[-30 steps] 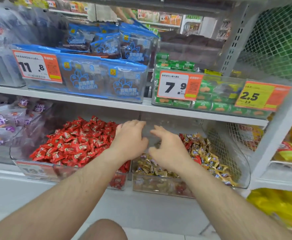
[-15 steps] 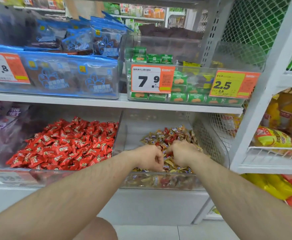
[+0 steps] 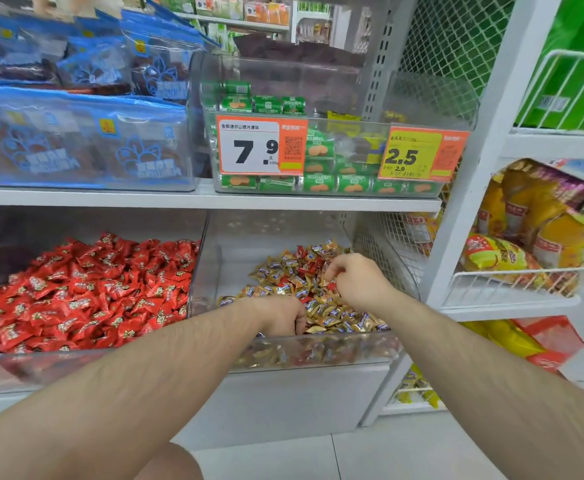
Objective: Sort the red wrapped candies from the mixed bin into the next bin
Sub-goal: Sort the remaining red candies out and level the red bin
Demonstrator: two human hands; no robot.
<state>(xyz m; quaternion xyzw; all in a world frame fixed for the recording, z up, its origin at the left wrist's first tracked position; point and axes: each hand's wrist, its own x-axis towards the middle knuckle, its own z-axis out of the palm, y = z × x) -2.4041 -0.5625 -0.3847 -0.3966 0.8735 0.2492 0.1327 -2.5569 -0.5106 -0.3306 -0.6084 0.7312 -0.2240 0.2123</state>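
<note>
The mixed bin (image 3: pixel 318 353) is a clear tub on the lower shelf, holding gold wrapped candies (image 3: pixel 339 317) with a few red wrapped candies (image 3: pixel 285 283) among them. To its left, the neighbouring clear bin (image 3: pixel 58 367) is heaped with red candies (image 3: pixel 93 296). Both of my hands are inside the mixed bin. My left hand (image 3: pixel 280 315) is near the front wall with its curled fingers buried in the pile, so any hold is hidden. My right hand (image 3: pixel 358 280) is further back, fingertips pinched on a red candy (image 3: pixel 332 286).
The shelf board (image 3: pixel 214 199) hangs low over both bins and carries a tub of green packets (image 3: pixel 318 183) and blue bags (image 3: pixel 75 147). A mesh wall (image 3: pixel 384 251) closes the right side. Beyond a white post (image 3: pixel 474 202) is a wire basket (image 3: pixel 526 278) of yellow bags.
The view has swung right. My hands went from above the bins down into the mixed bin. They have since parted: the left drew toward the front wall, the right reached further back.
</note>
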